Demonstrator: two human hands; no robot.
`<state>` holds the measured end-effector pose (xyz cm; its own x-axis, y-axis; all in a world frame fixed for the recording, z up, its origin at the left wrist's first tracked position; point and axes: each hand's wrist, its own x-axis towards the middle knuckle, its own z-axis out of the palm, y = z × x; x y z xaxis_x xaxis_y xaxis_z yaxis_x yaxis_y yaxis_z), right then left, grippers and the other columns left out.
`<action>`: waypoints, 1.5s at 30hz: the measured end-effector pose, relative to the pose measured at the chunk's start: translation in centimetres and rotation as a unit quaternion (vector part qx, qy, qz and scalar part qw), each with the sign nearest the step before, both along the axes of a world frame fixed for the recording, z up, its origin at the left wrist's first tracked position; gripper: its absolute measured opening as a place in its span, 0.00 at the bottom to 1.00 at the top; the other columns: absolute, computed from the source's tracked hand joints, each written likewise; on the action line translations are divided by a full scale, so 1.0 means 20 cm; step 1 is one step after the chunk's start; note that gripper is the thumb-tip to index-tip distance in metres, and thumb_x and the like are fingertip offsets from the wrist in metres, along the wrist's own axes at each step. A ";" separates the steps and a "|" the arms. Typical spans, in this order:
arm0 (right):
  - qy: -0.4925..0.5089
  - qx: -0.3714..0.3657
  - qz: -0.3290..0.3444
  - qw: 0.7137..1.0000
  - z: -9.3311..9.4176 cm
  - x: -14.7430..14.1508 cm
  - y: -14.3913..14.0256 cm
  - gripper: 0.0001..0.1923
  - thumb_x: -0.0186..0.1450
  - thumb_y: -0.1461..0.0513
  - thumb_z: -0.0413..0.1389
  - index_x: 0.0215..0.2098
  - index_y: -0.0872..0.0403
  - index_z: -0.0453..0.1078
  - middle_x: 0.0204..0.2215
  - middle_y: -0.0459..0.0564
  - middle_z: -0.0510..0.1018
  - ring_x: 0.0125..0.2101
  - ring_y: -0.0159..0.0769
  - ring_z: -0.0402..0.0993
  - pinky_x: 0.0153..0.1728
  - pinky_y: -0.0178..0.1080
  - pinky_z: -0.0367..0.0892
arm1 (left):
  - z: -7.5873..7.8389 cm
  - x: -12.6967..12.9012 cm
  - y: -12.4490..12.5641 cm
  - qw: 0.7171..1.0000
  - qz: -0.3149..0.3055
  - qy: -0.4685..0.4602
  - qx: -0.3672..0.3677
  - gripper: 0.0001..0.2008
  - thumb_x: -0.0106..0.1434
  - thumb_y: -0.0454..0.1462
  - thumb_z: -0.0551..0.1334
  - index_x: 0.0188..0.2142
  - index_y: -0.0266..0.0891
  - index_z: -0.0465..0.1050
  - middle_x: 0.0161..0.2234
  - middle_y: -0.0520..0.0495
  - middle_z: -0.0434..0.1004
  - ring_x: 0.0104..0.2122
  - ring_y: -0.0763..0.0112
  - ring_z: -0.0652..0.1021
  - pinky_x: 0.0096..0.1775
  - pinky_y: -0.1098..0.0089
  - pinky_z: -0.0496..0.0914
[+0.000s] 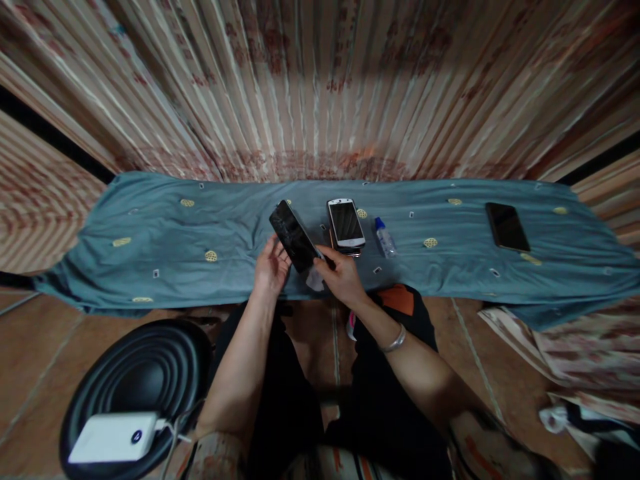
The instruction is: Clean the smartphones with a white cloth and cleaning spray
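A black smartphone (294, 237) is tilted above the blue cloth, its dark screen marked with smudges or reflections. My right hand (341, 275) grips its lower right end. A thin, whitish, crumpled piece, like tissue or film (315, 279), hangs below that end by my right fingers. On the phone's left side my left hand (271, 268) is palm up, fingers loosely curled and apart; whether they touch the phone's edge I cannot tell. Just right of my hands, a white smartphone (347, 223) lies on top of at least one other device. Beside it lies a small clear bottle with a blue cap (385, 238).
Another dark phone (507, 227) lies at the right of the blue cloth-covered surface (240, 227). A patterned curtain (320, 87) hangs behind it. At lower left, a white power bank (115, 437) with a cable rests on a round black ridged stool (140, 373).
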<state>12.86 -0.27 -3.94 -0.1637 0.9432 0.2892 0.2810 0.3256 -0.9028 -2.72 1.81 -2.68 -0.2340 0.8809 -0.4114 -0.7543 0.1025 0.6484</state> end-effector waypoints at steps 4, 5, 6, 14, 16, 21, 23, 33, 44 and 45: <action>0.042 -0.012 -0.011 0.999 -0.02 0.01 0.03 0.16 0.65 0.57 0.54 0.46 0.53 0.77 0.37 0.48 0.84 0.35 0.37 0.80 0.39 0.39 0.75 | -0.01 0.00 0.02 0.999 0.018 -0.027 -0.027 0.10 0.67 0.33 0.55 0.30 0.35 0.72 0.24 0.49 0.79 0.24 0.76 0.79 0.34 0.76 0.73; 0.046 -0.012 -0.012 0.999 -0.03 0.01 0.03 0.16 0.65 0.57 0.54 0.46 0.53 0.77 0.38 0.48 0.84 0.36 0.38 0.80 0.41 0.40 0.75 | -0.01 0.00 0.02 0.999 0.021 -0.030 -0.027 0.11 0.68 0.33 0.55 0.31 0.35 0.72 0.24 0.48 0.79 0.24 0.76 0.79 0.35 0.76 0.74; 0.047 -0.010 -0.013 0.999 -0.03 0.01 0.04 0.16 0.65 0.56 0.55 0.46 0.52 0.77 0.39 0.48 0.84 0.38 0.39 0.80 0.43 0.42 0.75 | -0.01 0.00 0.03 0.999 0.023 -0.033 -0.024 0.11 0.68 0.33 0.55 0.31 0.34 0.72 0.24 0.48 0.80 0.25 0.76 0.79 0.36 0.76 0.74; -0.056 0.097 -0.015 0.994 -0.03 0.04 0.05 0.17 0.68 0.58 0.53 0.52 0.53 0.74 0.50 0.54 0.80 0.51 0.41 0.76 0.55 0.46 0.69 | -0.06 -0.01 0.03 0.998 0.055 -0.002 0.002 0.05 0.61 0.30 0.64 0.28 0.37 0.72 0.24 0.53 0.79 0.25 0.78 0.78 0.38 0.77 0.73; -0.103 0.129 0.004 0.986 -0.02 0.04 0.04 0.18 0.70 0.58 0.50 0.55 0.54 0.73 0.52 0.56 0.78 0.52 0.42 0.74 0.56 0.47 0.68 | -0.07 -0.01 0.03 0.998 0.059 0.018 0.014 0.05 0.60 0.31 0.65 0.28 0.37 0.72 0.25 0.53 0.79 0.25 0.78 0.78 0.37 0.77 0.73; -0.174 0.157 0.013 0.972 -0.01 0.02 0.04 0.20 0.73 0.58 0.46 0.58 0.54 0.69 0.55 0.58 0.75 0.55 0.44 0.71 0.58 0.50 0.65 | -0.07 0.00 0.00 0.997 0.021 0.063 0.038 0.06 0.54 0.34 0.71 0.28 0.36 0.74 0.25 0.54 0.79 0.27 0.77 0.77 0.39 0.75 0.71; -0.190 0.159 0.011 0.969 -0.02 0.01 0.04 0.21 0.73 0.58 0.44 0.59 0.56 0.68 0.55 0.59 0.75 0.55 0.45 0.70 0.59 0.51 0.64 | -0.06 0.01 -0.02 0.996 0.007 0.069 0.048 0.07 0.52 0.35 0.72 0.28 0.36 0.75 0.26 0.53 0.79 0.28 0.76 0.78 0.40 0.74 0.71; -0.235 0.172 0.010 0.957 -0.08 0.00 0.09 0.24 0.71 0.64 0.41 0.61 0.64 0.64 0.58 0.66 0.70 0.60 0.48 0.65 0.62 0.55 0.60 | -0.05 0.06 -0.03 0.994 0.012 0.094 0.044 0.07 0.51 0.36 0.71 0.28 0.37 0.76 0.30 0.46 0.82 0.46 0.61 0.80 0.51 0.65 0.71; -0.241 0.180 -0.018 0.953 -0.06 -0.02 0.16 0.28 0.67 0.68 0.41 0.64 0.65 0.60 0.63 0.64 0.65 0.65 0.47 0.57 0.65 0.55 0.56 | -0.06 0.07 -0.06 0.991 -0.022 0.129 0.023 0.05 0.54 0.36 0.68 0.31 0.38 0.78 0.32 0.47 0.83 0.45 0.63 0.81 0.52 0.66 0.71; -0.245 0.179 -0.018 0.953 -0.06 -0.02 0.16 0.28 0.67 0.69 0.41 0.64 0.65 0.60 0.63 0.64 0.65 0.65 0.47 0.56 0.66 0.56 0.55 | -0.06 0.07 -0.06 0.991 -0.022 0.132 0.025 0.05 0.54 0.37 0.69 0.31 0.39 0.77 0.32 0.48 0.83 0.45 0.63 0.80 0.52 0.65 0.70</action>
